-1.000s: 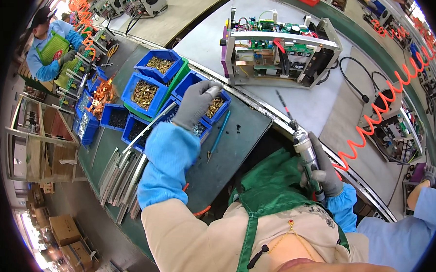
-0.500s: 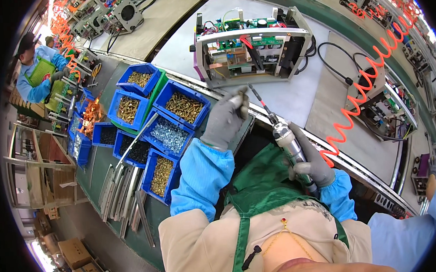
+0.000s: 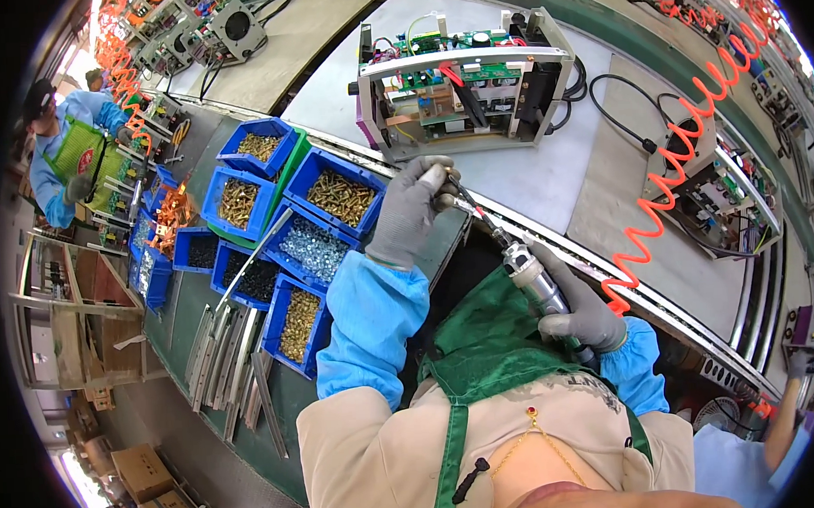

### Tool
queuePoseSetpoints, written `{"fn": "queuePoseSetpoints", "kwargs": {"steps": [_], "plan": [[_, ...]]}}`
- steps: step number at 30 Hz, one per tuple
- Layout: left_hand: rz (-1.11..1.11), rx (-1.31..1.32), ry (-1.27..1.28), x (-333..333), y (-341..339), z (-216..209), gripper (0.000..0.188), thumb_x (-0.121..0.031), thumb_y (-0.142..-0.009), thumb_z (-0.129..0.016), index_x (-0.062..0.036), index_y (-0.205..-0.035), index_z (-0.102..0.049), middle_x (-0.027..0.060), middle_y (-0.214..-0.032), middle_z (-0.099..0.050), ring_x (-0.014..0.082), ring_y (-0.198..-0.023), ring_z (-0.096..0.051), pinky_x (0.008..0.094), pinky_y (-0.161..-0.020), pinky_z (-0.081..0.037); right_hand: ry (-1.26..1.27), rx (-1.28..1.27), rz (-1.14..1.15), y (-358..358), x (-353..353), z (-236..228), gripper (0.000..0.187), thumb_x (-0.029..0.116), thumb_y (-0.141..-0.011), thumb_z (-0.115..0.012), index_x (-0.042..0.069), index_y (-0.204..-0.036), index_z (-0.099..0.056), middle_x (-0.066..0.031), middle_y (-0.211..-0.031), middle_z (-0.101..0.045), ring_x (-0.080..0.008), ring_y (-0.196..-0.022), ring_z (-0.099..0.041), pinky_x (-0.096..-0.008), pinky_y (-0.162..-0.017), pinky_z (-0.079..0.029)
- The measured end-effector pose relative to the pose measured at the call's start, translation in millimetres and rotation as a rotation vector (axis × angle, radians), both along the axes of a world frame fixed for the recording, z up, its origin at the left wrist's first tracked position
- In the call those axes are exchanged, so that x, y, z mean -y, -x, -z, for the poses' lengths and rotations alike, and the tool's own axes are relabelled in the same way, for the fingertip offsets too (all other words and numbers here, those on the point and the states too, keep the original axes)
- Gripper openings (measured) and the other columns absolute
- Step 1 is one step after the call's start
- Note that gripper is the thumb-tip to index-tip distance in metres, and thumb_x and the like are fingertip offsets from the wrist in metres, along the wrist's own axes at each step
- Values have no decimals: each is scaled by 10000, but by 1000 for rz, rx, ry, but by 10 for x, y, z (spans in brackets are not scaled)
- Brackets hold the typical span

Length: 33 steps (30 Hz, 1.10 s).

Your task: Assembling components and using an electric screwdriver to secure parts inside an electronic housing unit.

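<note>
My right hand (image 3: 584, 308), in a grey glove, is wrapped round a silver air screwdriver (image 3: 532, 278) that points up and to the left. My left hand (image 3: 407, 216), gloved too, has its fingertips pinched together at the tip of the screwdriver's long thin bit. Whatever is between those fingers is too small to make out. Just beyond both hands, an open metal-framed electronic unit (image 3: 464, 135) stands on the work surface, with green circuit boards and red and black wires inside. Nearest my left forearm are blue bins of brass screws (image 3: 341, 195) and silver fasteners (image 3: 314, 247).
More blue bins hold brass and black parts (image 3: 254, 277). Metal strips (image 3: 235, 361) lie on the green bench. A coiled orange air hose (image 3: 650, 234) hangs at right, before another unit (image 3: 727, 195). One co-worker (image 3: 71, 151) stands far left; another's sleeve (image 3: 734, 467) shows lower right.
My left hand has met the bit's tip, which was apart from its fingers before. The screwdriver has shifted slightly left and down. The co-workers at both sides have moved their arms.
</note>
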<state>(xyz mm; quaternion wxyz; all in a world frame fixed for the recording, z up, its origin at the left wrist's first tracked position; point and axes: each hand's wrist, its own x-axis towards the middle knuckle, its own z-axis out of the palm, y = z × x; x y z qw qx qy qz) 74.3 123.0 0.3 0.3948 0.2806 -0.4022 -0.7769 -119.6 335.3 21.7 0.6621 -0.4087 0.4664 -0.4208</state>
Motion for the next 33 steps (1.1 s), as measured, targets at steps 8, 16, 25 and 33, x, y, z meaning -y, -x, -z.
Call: {"fn": "queuePoseSetpoints", "kwargs": {"steps": [8, 16, 25, 33], "plan": [[111, 142, 60, 23, -43, -159, 179, -136, -985, -460, -32, -1096, -554, 79, -945, -633, 109, -776, -626, 195, -634, -492, -1, -48, -10, 22, 1, -21, 1066, 223, -669, -747, 79, -1526, -130, -88, -1309, -463, -135, -946, -513, -283, -856, -437], [378, 432, 414, 81, -285, -299, 202, -202, -993, -451, -72, -1107, -554, 43, -920, -626, 92, -777, -607, 216, -676, -484, -140, 289, -5, -21, -46, 22, 1218, 267, -551, -803, 117, -1528, -91, -108, -1167, -477, -197, -824, -576, -297, -544, -554], [-137, 2029, 586, 17, -1604, -119, 242, -298, -876, -587, -94, -960, -687, 131, -964, -693, 290, -879, -666, 446, -742, -511, -128, 160, 180, 42, -70, 66, 1156, 253, -562, -733, 120, -1528, -112, -140, -1186, -474, -208, -703, -589, -310, -559, -550], [351, 2210, 686, 163, -1457, 21, 246, -304, -857, -615, -118, -1006, -678, 82, -1030, -671, 282, -1011, -623, 415, -821, -499, -131, 69, 154, -7, -24, 40, 1242, 409, -517, -795, 156, -1529, -122, -135, -898, -552, -181, -553, -586, -289, -490, -517]]}}
